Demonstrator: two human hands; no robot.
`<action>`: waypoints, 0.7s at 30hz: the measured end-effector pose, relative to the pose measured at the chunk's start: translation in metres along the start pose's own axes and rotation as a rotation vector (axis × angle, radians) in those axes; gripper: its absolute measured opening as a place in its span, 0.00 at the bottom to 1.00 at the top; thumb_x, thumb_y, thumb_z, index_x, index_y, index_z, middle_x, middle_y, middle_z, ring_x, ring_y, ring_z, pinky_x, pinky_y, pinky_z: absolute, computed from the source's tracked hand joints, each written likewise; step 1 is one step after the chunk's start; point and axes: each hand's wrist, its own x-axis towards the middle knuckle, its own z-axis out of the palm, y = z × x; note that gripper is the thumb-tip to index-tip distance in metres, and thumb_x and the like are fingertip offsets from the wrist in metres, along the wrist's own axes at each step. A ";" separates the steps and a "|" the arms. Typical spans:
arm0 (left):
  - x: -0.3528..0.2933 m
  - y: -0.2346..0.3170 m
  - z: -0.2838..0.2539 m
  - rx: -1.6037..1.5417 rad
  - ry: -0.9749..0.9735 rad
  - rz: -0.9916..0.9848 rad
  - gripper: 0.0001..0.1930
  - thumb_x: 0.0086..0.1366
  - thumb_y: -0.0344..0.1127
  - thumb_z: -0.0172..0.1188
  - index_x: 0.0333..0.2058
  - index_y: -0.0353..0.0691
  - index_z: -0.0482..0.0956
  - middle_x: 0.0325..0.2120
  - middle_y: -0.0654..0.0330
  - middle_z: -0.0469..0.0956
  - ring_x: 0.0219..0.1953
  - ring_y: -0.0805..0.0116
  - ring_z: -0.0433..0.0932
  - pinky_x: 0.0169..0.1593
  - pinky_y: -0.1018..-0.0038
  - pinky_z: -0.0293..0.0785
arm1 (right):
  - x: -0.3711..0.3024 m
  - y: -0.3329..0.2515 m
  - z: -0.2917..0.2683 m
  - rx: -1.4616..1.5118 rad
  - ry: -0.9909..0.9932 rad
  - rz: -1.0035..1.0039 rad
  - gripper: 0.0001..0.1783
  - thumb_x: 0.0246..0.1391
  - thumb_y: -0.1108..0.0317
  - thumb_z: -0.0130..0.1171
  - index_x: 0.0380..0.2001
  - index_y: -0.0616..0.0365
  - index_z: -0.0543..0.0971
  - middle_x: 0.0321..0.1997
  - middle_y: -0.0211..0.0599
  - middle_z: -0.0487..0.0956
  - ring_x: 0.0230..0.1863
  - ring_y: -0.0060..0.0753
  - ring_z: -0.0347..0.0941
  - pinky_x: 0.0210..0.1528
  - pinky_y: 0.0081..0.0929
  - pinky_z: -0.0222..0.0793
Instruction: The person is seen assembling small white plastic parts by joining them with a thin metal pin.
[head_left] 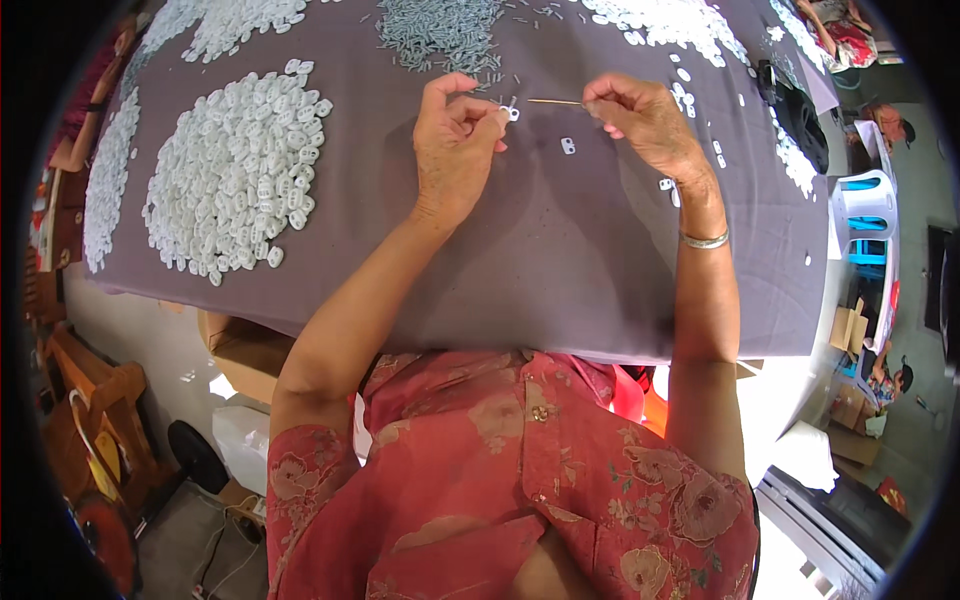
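Above the middle of the cloth, my left hand (pixel 452 150) pinches a small white plastic piece with holes (pixel 513 114) between thumb and fingers. A tiny grey pin (pixel 513 101) sticks up at that piece; whether it sits in a hole is too small to tell. Level with it on the right, my right hand (pixel 652 125) is closed on one end of a thin tan stick (pixel 553 101). The stick's free tip points left at the white piece, a short gap apart. Below the stick, a loose white two-holed piece (pixel 568 146) lies on the cloth.
A big heap of white oval pieces (pixel 235 170) covers the left of the dark tablecloth (pixel 520 270). Grey pins (pixel 440 30) are piled at the back, with more white pieces (pixel 665 25) beyond my right hand. A black bundle (pixel 800 125) lies at the right edge. Other people sit nearby.
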 end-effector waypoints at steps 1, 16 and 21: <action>0.000 -0.001 0.000 -0.005 -0.002 0.000 0.19 0.57 0.21 0.56 0.45 0.37 0.60 0.29 0.59 0.75 0.29 0.77 0.73 0.30 0.79 0.74 | -0.005 0.003 -0.003 -0.008 -0.023 0.024 0.05 0.55 0.71 0.54 0.33 0.60 0.77 0.24 0.21 0.71 0.26 0.12 0.63 0.28 0.14 0.62; 0.004 -0.003 -0.003 -0.034 0.022 0.041 0.18 0.57 0.22 0.57 0.45 0.36 0.62 0.29 0.59 0.75 0.28 0.77 0.73 0.30 0.79 0.74 | -0.019 0.010 0.009 0.009 0.094 -0.062 0.05 0.55 0.73 0.54 0.34 0.59 0.78 0.26 0.21 0.73 0.25 0.13 0.63 0.28 0.14 0.63; 0.003 -0.002 -0.004 -0.012 0.003 0.043 0.18 0.57 0.22 0.57 0.45 0.36 0.62 0.29 0.59 0.75 0.27 0.77 0.73 0.30 0.80 0.74 | -0.035 0.027 -0.034 0.183 0.292 -0.044 0.05 0.54 0.73 0.55 0.34 0.60 0.78 0.23 0.21 0.71 0.23 0.11 0.63 0.25 0.11 0.60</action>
